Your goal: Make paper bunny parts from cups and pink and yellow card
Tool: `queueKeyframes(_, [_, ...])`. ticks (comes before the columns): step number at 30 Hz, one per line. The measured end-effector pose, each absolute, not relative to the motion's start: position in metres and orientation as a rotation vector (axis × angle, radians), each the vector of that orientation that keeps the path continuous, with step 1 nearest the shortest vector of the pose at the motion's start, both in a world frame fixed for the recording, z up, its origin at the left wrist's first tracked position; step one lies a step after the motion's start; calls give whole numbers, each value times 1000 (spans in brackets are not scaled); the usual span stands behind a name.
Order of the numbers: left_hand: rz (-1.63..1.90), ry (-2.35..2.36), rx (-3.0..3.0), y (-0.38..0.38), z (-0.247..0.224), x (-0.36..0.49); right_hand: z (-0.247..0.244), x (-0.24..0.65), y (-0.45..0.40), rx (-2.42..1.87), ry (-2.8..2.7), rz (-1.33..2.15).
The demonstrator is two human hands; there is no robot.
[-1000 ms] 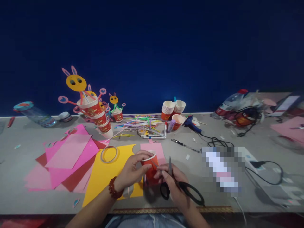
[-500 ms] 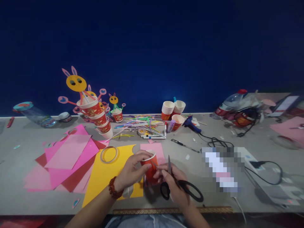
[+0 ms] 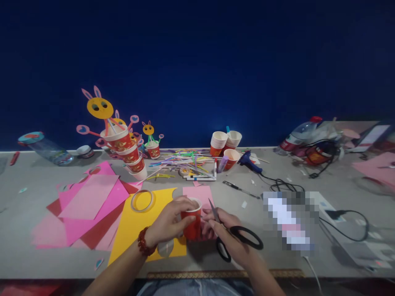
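Plain dark-blue wall [image 3: 197, 65] behind a dimly lit grey table [image 3: 24, 255].

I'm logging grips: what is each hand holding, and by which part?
The left hand holds a red cup by rim and side; the right hand, scissors around their middle.

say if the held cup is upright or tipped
Upright: the cup in the left hand has its white rim on top, red side below.
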State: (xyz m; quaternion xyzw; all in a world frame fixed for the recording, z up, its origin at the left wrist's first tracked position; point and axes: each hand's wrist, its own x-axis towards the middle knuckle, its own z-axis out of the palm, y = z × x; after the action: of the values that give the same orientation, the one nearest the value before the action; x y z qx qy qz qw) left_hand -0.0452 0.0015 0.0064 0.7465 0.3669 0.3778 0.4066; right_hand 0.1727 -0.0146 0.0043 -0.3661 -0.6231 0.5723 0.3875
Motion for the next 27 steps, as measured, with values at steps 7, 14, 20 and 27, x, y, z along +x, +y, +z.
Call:
queueKeyframes(7, [935, 988, 1722, 3, 11, -39, -2, 172, -13, -896, -1441, 1458])
queueKeyframes(14, [946, 977, 1733, 3, 10, -37, -10, 168, -16, -895, -1337, 1456])
queueKeyframes(20, [963, 971, 1730, 3, 10, -37, -14, 168, -16, -888, -1312, 1492])
queueKeyframes(27, [971, 972, 1750, 3, 8, -37, -15, 168, -16, -879, -1315, 1489])
